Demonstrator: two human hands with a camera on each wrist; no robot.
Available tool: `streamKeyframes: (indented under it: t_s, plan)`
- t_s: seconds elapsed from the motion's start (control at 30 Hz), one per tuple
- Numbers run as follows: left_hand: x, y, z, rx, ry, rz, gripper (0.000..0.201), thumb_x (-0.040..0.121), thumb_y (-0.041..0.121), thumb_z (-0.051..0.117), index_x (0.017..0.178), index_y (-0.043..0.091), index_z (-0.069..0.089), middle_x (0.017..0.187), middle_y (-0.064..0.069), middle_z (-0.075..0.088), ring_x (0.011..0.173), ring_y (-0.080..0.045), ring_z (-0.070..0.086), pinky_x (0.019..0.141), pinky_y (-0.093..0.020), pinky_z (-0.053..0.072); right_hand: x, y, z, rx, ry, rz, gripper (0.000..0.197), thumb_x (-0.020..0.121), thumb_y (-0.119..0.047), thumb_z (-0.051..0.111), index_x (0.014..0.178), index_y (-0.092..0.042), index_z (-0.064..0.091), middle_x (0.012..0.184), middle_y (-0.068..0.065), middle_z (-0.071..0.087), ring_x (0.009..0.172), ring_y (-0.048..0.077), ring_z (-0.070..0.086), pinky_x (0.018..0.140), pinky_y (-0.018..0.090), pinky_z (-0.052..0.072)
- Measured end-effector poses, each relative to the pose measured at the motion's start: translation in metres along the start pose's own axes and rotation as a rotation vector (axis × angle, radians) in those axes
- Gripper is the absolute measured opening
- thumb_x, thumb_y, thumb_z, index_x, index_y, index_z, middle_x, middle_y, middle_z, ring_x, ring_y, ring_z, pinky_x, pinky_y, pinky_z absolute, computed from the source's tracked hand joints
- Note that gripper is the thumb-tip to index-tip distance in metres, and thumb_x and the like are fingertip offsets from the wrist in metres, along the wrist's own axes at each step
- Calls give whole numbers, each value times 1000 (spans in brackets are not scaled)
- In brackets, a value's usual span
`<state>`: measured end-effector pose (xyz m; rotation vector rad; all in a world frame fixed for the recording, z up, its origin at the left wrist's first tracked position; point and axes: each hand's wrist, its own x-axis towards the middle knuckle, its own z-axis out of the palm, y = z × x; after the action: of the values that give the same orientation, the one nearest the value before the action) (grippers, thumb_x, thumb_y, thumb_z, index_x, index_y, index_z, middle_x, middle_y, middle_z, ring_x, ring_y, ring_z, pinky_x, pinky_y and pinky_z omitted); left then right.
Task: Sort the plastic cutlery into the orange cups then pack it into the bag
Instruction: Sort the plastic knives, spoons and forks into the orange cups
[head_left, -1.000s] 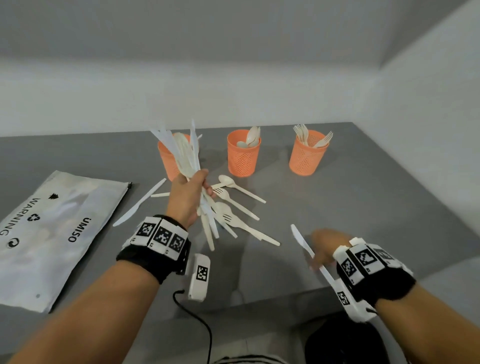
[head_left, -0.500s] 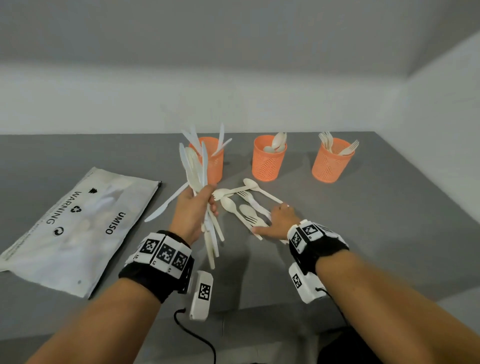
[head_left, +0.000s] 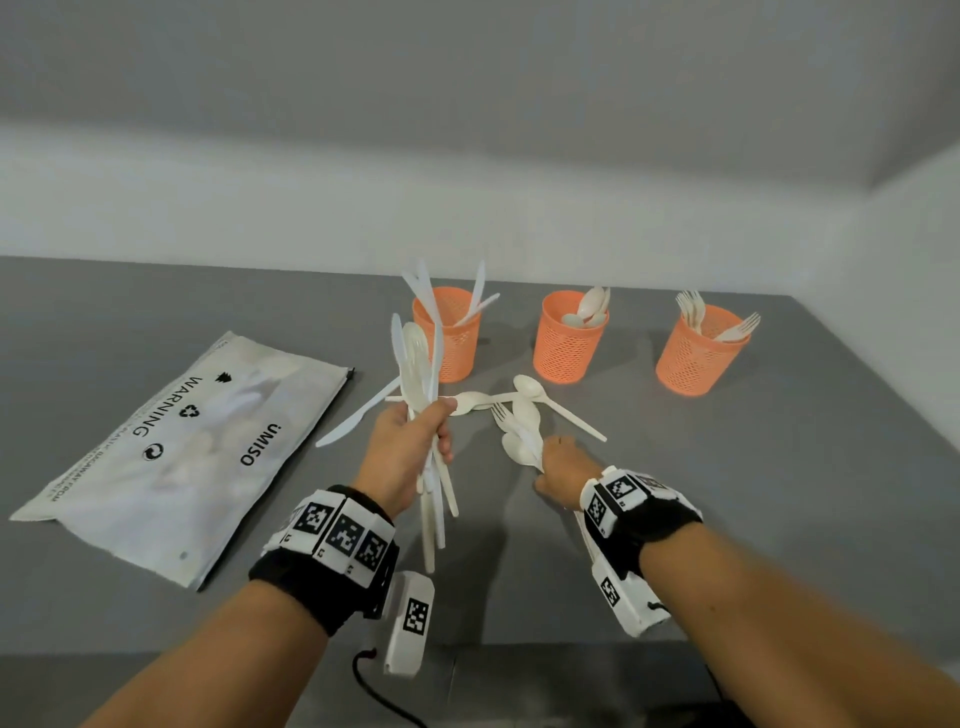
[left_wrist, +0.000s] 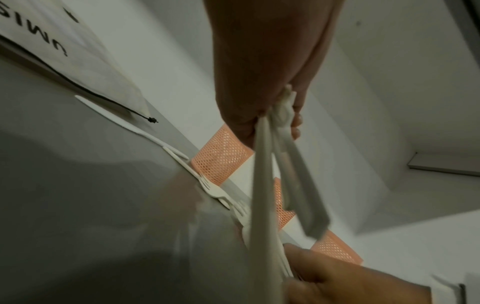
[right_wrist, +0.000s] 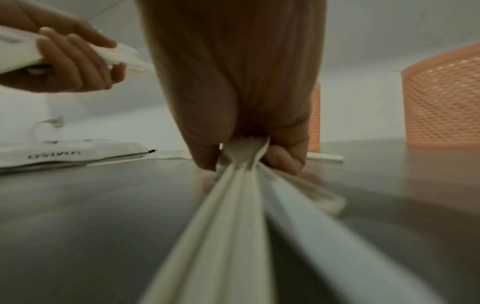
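Orange mesh cups (cream cutlery), grey table

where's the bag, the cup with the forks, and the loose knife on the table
bag (head_left: 171, 457), head view, on its flat printed face
cup with the forks (head_left: 693, 358), head view, on its mesh wall
loose knife (head_left: 348, 428), head view, on its blade

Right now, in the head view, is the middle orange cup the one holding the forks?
No: the middle orange cup holds spoons, while the forks stand in the right-hand orange cup.
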<state>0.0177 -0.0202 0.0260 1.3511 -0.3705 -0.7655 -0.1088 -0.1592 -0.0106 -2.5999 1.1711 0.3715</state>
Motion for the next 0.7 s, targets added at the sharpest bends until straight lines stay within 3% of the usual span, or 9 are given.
streamKeyframes:
  t_s: [0.07, 0.17, 0.27, 0.33, 0.43, 0.5, 0.53, 0.63, 0.7]
  plan:
    - [4, 0, 3, -3, 20, -13, 24, 88, 16, 61, 69, 8, 48, 45, 2, 47, 40, -13, 44, 47, -25, 43, 6, 7, 2, 24, -12, -58, 33, 90, -9, 43, 120, 2, 41, 126, 22, 48, 114, 36, 50, 90, 39, 42]
    - [10, -1, 15, -14, 25, -23, 22, 85, 13, 64, 70, 9, 49, 46, 1, 46, 39, -12, 42, 43, -23, 40, 10, 23, -9, 101, -23, -163, 23, 88, -12, 39, 109, -5, 44, 107, 20, 57, 100, 37, 58, 83, 40, 45]
    - [15, 0, 32, -18, 9, 5, 20, 82, 10, 67, 72, 9, 50, 48, 0, 43, 39, -12, 40, 41, -23, 38, 8, 29, -36, 337, 129, -286, 25, 93, -10, 39, 116, -1, 40, 98, 15, 55, 92, 30, 56, 80, 41, 41]
    - [18, 3, 49, -13, -43, 41, 19, 81, 11, 70, 75, 9, 52, 51, -2, 44, 40, -12, 40, 43, -22, 37, 7, 26, -58, 570, 273, -343, 26, 96, -11, 37, 119, -1, 35, 93, 7, 51, 85, 23, 50, 75, 35, 37]
    - [20, 9, 81, 16, -157, 98, 15, 81, 10, 70, 81, 7, 55, 51, 3, 48, 41, -9, 41, 44, -21, 38, 6, 15, -86, 892, 407, -392, 36, 97, -14, 36, 131, -4, 29, 100, 5, 49, 88, 20, 50, 80, 28, 38]
    - [21, 15, 101, 29, -244, 139, 19, 83, 6, 66, 97, -2, 58, 60, 0, 55, 44, -6, 44, 45, -18, 39, 5, 11, -93, 1085, 380, -427, 27, 98, -20, 36, 123, -9, 36, 98, 10, 57, 86, 20, 58, 81, 33, 46]
    - [23, 17, 108, 41, -281, 157, 22, 84, 5, 65, 103, -3, 58, 65, -2, 56, 47, -5, 46, 47, -17, 40, 7, 11, -94, 1171, 357, -427, 26, 99, -26, 36, 122, -15, 39, 105, 10, 60, 92, 19, 62, 85, 36, 50]
    - [28, 22, 117, 96, -374, 169, 21, 83, 2, 63, 103, -1, 57, 63, 0, 55, 47, -4, 45, 48, -16, 39, 12, 17, -95, 1402, 246, -379, 36, 93, -42, 40, 127, -30, 43, 124, 4, 60, 114, 22, 58, 100, 52, 44]
    - [31, 22, 123, 150, -409, 147, 21, 81, -4, 64, 100, 2, 56, 57, 7, 56, 45, -2, 46, 47, -16, 39, 16, 25, -96, 1522, 172, -356, 30, 92, -43, 42, 121, -38, 50, 123, 1, 62, 112, 21, 60, 99, 52, 45]
